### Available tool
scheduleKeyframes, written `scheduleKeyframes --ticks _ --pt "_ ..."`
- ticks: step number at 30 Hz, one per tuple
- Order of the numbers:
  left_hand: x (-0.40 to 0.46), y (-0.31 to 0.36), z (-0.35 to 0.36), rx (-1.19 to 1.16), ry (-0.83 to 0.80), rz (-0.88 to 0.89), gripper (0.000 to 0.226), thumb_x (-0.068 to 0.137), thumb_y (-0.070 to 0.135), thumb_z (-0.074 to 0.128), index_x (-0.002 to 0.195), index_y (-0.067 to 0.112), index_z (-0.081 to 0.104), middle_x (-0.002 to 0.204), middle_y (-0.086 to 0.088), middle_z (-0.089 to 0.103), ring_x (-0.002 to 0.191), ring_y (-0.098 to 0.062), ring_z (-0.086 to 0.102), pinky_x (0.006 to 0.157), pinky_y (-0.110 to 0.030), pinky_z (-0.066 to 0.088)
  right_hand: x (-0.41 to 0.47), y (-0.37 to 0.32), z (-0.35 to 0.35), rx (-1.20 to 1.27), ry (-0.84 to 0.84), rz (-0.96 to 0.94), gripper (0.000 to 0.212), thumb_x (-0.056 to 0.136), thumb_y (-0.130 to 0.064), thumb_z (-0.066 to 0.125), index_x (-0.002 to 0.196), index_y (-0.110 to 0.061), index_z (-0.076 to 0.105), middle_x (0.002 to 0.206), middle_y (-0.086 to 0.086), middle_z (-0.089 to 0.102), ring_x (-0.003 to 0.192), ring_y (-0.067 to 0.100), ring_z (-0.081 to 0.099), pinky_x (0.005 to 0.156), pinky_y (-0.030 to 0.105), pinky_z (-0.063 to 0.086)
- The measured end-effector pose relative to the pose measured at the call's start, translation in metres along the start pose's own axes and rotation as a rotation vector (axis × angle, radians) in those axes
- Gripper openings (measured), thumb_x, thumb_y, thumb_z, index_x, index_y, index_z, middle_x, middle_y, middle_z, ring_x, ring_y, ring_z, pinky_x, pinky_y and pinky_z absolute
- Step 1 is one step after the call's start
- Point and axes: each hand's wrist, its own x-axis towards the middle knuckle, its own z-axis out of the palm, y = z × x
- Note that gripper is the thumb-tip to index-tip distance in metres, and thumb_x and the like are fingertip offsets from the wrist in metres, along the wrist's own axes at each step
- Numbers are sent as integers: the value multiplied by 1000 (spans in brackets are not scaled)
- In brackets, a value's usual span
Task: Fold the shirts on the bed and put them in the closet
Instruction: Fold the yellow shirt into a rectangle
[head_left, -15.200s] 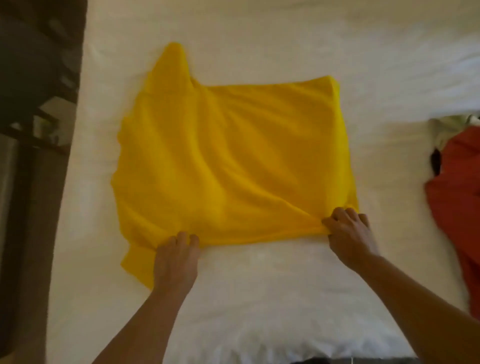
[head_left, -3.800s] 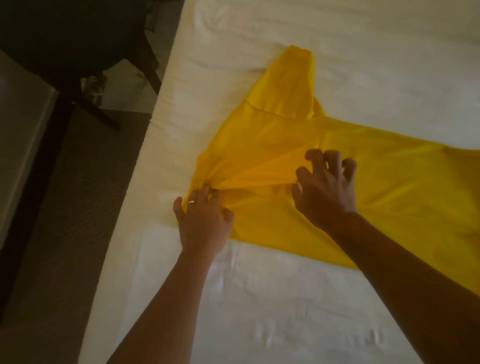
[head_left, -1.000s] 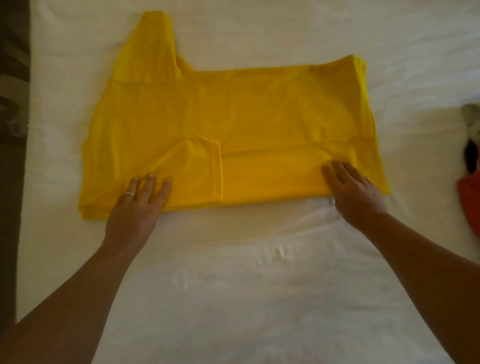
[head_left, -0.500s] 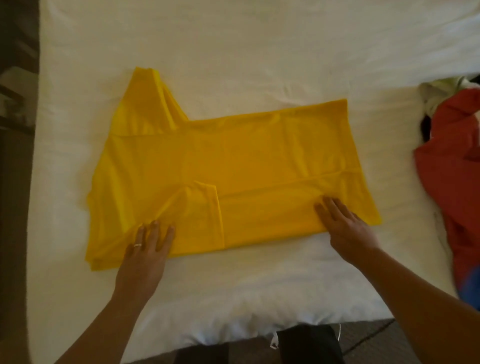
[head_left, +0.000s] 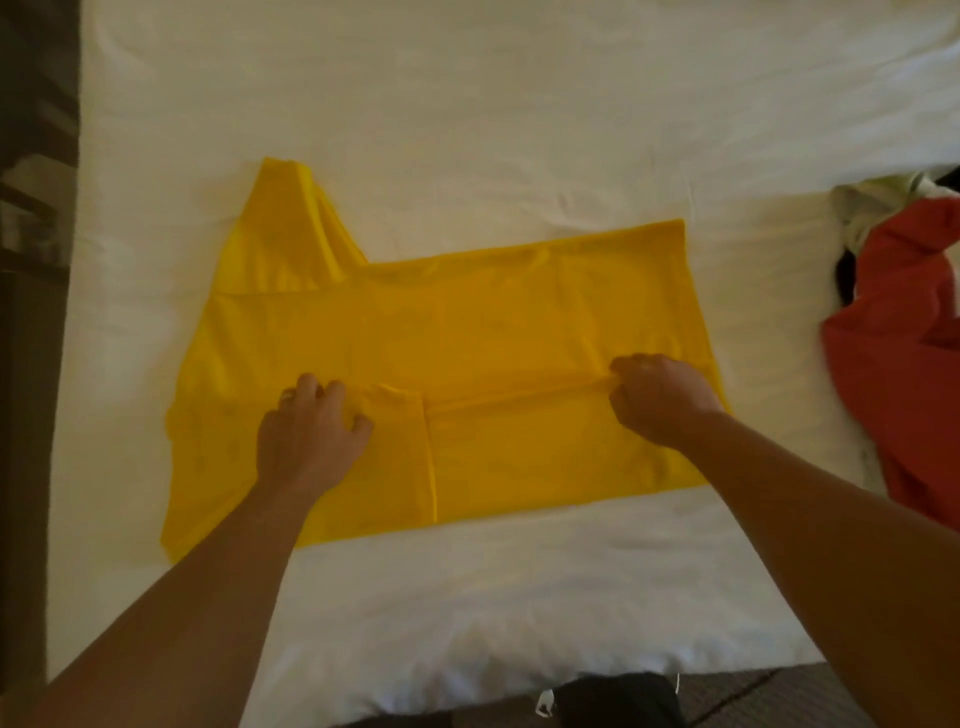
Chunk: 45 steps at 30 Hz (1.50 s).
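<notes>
A yellow shirt (head_left: 467, 332) lies spread on the white bed (head_left: 467, 104), its near side folded over the middle and one sleeve sticking out at the far left. My left hand (head_left: 311, 431) sits on the folded flap at the left, fingers curled into the cloth near the tucked sleeve. My right hand (head_left: 660, 395) is at the right end of the fold, fingers curled and pinching the fold's upper edge. Both forearms reach in from below.
A red shirt (head_left: 904, 364) lies heaped at the bed's right edge with a white garment (head_left: 872, 208) and something dark beside it. Dark furniture (head_left: 31, 208) stands left of the bed. A dark object (head_left: 613, 699) lies by the bed's near edge.
Both hands have moved up from the near edge of the fold to its upper edge. Their fingers, flat before, are curled into the cloth now.
</notes>
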Motion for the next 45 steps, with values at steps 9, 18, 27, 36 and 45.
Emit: scheduleKeyframes --ticks 9,18,27,36,45 --pt "124 43 -27 -260 178 53 31 86 20 65 116 11 66 121 -17 58 109 -42 57 82 -50 46 112 -4 -40 38 242 15 46 87 -10 57 133 -12 53 136 17 46 121 40 51 83 48 50" --pt "175 45 -19 129 206 243 48 77 8 67 124 20 62 120 -12 60 116 -38 53 99 -51 32 152 8 -54 -99 264 65 41 89 -7 56 129 -11 51 127 17 49 112 40 53 79 45 46" --pt "135 41 -28 216 255 189 19 74 0 71 88 13 70 91 -15 61 96 -39 56 80 -47 23 118 21 -53 -140 333 152 22 87 -5 54 107 -6 63 115 19 52 105 42 54 79 44 41" --pt "45 28 -7 241 287 283 24 67 3 78 81 15 64 82 -12 57 78 -36 59 70 -45 26 28 37 -15 -148 329 203 16 85 -2 58 98 -5 66 109 23 55 102 42 55 77 49 45" --pt "0 21 28 206 349 371 11 74 11 60 84 15 60 80 -11 55 66 -35 57 65 -44 33 -13 46 23 -197 370 196 13 69 8 65 79 0 64 89 26 57 87 44 53 69 49 43"
